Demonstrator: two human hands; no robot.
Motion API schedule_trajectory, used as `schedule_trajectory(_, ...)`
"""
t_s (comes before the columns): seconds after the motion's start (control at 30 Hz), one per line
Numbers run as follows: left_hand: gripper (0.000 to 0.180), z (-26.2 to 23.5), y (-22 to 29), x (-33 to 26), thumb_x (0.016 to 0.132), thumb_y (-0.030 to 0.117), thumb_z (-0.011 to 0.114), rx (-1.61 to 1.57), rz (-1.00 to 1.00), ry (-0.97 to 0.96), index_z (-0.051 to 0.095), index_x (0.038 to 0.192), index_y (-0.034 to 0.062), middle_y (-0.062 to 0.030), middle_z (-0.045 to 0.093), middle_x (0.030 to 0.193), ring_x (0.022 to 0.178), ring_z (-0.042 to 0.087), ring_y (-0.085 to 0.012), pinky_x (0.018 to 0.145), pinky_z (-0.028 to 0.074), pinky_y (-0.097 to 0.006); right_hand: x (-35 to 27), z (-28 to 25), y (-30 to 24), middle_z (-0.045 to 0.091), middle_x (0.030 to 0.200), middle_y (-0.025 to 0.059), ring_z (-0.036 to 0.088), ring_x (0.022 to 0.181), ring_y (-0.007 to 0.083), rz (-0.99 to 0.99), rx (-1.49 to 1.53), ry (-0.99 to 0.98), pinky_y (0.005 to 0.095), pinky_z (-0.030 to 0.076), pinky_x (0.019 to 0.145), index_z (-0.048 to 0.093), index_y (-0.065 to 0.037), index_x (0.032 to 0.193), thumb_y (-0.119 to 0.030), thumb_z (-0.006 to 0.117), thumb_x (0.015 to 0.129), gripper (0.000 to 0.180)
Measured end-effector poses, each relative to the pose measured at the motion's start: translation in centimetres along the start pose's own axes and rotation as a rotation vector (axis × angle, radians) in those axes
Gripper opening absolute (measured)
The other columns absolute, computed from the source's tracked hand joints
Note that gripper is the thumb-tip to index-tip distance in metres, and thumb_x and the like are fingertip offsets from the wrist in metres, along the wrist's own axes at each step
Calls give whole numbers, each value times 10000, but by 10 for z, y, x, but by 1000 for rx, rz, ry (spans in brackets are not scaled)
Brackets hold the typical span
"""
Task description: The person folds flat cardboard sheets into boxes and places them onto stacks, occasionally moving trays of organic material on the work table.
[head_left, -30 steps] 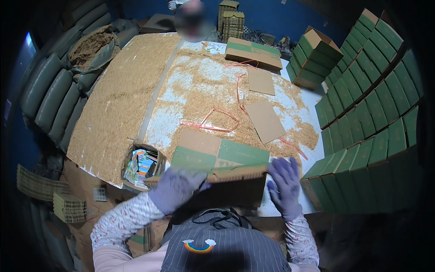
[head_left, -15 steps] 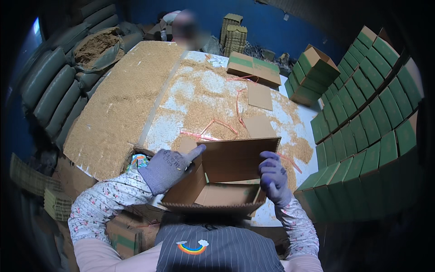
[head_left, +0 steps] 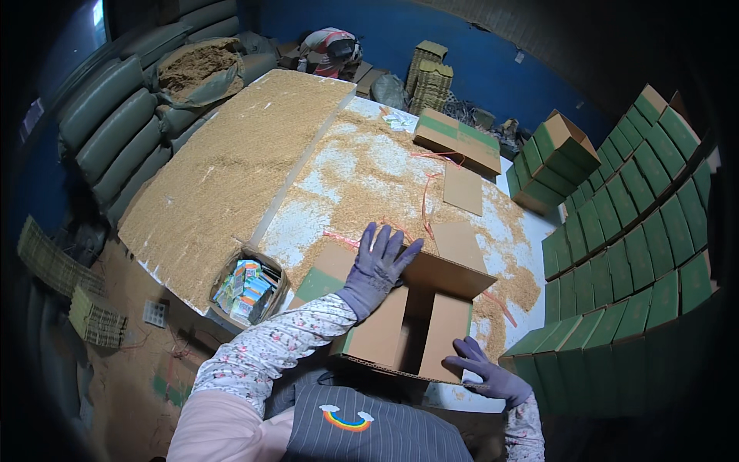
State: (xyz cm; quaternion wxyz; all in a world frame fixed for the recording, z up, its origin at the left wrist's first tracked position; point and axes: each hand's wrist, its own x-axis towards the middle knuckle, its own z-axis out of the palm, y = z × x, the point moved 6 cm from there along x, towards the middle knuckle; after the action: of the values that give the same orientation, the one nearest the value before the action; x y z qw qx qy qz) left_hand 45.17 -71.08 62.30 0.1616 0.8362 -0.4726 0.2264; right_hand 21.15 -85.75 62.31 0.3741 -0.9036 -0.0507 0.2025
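Note:
In front of me a cardboard box [head_left: 382, 333] stands at the near edge of the table. Its left and right flaps are folded inward, with a dark gap between them, while the far flap [head_left: 454, 276] stands up. My left hand [head_left: 375, 269], in a grey-purple glove, lies with spread fingers against the far flap and the box's far left corner. At the near right corner, my right hand [head_left: 491, 376], gloved alike, touches the right flap [head_left: 446, 333] with its fingers apart. Neither hand grips anything.
A small carton [head_left: 280, 296] of colourful packets sits left of the box. Tan loose material [head_left: 239, 154] covers much of the white table. Pink strings [head_left: 426, 204] and cardboard sheets [head_left: 463, 190] lie beyond. Green boxes [head_left: 616, 266] are stacked right; a person [head_left: 339, 52] bends at the back.
The side flaps, upright before, are now folded in over the box opening. My left hand moved from the left edge to the far flap; my right hand came down to the near right corner.

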Motion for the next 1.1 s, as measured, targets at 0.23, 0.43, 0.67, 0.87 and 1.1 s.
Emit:
schedule_trajectory(0.23, 566, -56, -8, -36, 811, 338, 634, -328, 209, 96, 482, 1296, 89, -120, 561, 1086, 1036, 528, -275, 1016, 382, -403, 3, 8, 65, 439, 1332, 125, 526, 1122, 227, 264, 852, 724, 335, 495, 869, 356, -55, 1399, -72, 685, 752, 726)
schedule_trajectory(0.43, 678, -37, -16, -110, 861, 476, 560, -927, 258, -407, 385, 1369, 61, -168, 459, 1338, 1270, 420, -282, 1106, 285, -416, 54, 2, 85, 630, 982, 66, 585, 828, 122, 453, 761, 599, 240, 460, 676, 464, -3, 1306, -211, 675, 815, 573)
schedule_trajectory(0.67, 834, -25, -5, -109, 738, 626, 592, -674, 477, -216, 439, 1324, 53, -139, 496, 1300, 1275, 396, -300, 1092, 252, -475, 75, -29, 92, 534, 1254, 104, 561, 1037, 174, 268, 679, 531, 302, 446, 891, 338, -88, 1429, -282, 575, 891, 619)
schedule_trajectory(0.87, 540, 61, -126, -90, 928, 495, 445, -1064, -1123, -220, 663, 988, 5, -183, 672, 782, 733, 651, -346, 710, 474, -417, 91, -85, 9, 415, 1368, 101, 529, 1096, 186, -97, 625, 477, 330, 438, 922, 376, -94, 1377, -308, 552, 924, 531)
schedule_trajectory(1.1, 454, 22, -65, -157, 924, 216, 470, -529, -630, -187, 402, 1341, 49, -205, 563, 1168, 1118, 539, -321, 962, 412, -412, 127, -36, 119, 637, 940, 32, 560, 886, 130, 200, 369, 751, 272, 439, 817, 627, -10, 1019, -226, 543, 932, 248)
